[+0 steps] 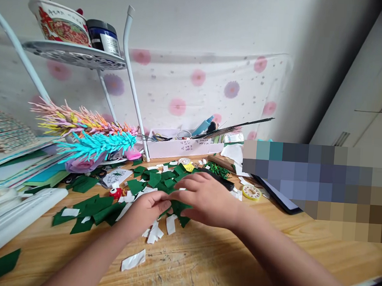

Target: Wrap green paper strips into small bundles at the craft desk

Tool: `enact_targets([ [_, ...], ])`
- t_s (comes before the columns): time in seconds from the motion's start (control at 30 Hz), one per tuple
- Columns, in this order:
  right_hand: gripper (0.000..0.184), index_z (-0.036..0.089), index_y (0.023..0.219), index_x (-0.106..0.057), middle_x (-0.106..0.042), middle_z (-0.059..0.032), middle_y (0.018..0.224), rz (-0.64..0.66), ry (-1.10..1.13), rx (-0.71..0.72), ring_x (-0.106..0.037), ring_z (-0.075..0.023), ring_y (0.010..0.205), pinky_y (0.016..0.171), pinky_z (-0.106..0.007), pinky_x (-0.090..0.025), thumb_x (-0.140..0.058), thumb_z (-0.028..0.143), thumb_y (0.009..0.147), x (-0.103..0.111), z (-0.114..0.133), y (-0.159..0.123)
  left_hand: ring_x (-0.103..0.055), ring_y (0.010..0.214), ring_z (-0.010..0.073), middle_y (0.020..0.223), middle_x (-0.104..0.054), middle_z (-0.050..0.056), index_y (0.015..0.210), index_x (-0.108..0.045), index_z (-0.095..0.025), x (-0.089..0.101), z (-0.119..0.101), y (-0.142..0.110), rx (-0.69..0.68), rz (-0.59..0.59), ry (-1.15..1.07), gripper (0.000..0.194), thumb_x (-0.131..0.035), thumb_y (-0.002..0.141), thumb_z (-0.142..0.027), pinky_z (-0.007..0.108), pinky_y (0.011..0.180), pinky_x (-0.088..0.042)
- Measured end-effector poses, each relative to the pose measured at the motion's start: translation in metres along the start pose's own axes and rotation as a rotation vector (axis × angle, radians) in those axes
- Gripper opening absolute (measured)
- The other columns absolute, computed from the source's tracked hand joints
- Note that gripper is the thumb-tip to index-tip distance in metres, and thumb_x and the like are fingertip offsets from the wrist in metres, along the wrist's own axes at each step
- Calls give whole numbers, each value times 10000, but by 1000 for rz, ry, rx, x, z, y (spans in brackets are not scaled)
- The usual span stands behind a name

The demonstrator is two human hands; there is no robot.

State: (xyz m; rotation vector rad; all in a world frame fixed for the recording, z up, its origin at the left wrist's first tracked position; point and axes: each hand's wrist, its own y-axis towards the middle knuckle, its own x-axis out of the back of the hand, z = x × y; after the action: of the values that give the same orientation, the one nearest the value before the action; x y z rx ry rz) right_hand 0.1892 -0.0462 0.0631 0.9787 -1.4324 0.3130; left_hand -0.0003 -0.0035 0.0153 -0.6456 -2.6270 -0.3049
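Over the pile of cut pieces, my left hand (150, 210) pinches thumb against fingers at the edge of a dark green piece (175, 208). My right hand (208, 199) arches in from the other side, and its forefinger meets the left fingertips. The right fingers are bent; what lies between them is hidden. Beneath and behind both hands spread several dark green cut pieces (93, 206), thin and flat like paper or cloth. White paper scraps (155, 233) are mixed among them, and one white strip (133, 260) lies apart nearer me.
A yellow tape roll (251, 192) and a dark-edged tablet (280, 197) lie right. Behind stand a white box (184, 149) and a white metal rack (133, 82). Bright fuzzy stems (102, 143) jut in from the left, above a white appliance (18, 222).
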Motion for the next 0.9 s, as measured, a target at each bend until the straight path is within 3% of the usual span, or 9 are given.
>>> enact_targets([
  [0.2, 178, 210, 942, -515, -582, -23, 810, -61, 101, -31, -501, -152, 759, 652, -255, -340, -467, 228, 772, -40, -1, 1, -531, 733, 162, 740, -608, 25, 792, -607, -139, 0, -3, -2, 1, 66, 24, 221, -475, 732, -305, 268, 672, -410],
  [0.3, 117, 201, 871, -527, -577, -16, 760, -104, 166, -58, -504, -134, 716, 636, -231, -337, -451, 202, 782, -51, -3, -3, -520, 667, 142, 681, -593, 15, 718, -596, -133, -3, -1, -2, -14, 34, 58, 192, -491, 718, -294, 246, 619, -408],
  [0.6, 88, 168, 805, -517, -576, -28, 700, -180, 225, -202, -509, -138, 669, 580, -218, -339, -436, 197, 787, -57, -1, -4, -535, 755, 154, 807, -604, 35, 883, -575, -142, -3, 3, -2, -15, -22, 89, 250, -547, 675, -279, 253, 671, -418],
  [0.73, 123, 169, 872, -507, -578, -32, 746, -151, 210, -203, -507, -147, 709, 601, -232, -341, -464, 234, 776, -57, 3, -3, -526, 737, 146, 781, -600, 22, 828, -593, -151, -3, -2, -4, -50, -41, 165, 191, -499, 710, -269, 243, 663, -406],
  [0.83, 244, 183, 941, -494, -577, -45, 844, -137, 97, -185, -491, -178, 763, 632, -271, -325, -526, 306, 733, -57, 8, -2, -508, 672, 132, 701, -580, 4, 760, -580, -145, -5, -5, -5, -54, -17, 157, 159, -475, 720, -259, 223, 600, -393],
  [0.9, 207, 190, 915, -506, -577, -41, 828, -134, 7, -162, -480, -181, 749, 627, -286, -303, -506, 315, 750, -56, 10, -1, -490, 622, 118, 645, -558, -3, 704, -561, -137, -5, -6, -5, -40, 11, 134, 163, -460, 730, -263, 210, 560, -378],
])
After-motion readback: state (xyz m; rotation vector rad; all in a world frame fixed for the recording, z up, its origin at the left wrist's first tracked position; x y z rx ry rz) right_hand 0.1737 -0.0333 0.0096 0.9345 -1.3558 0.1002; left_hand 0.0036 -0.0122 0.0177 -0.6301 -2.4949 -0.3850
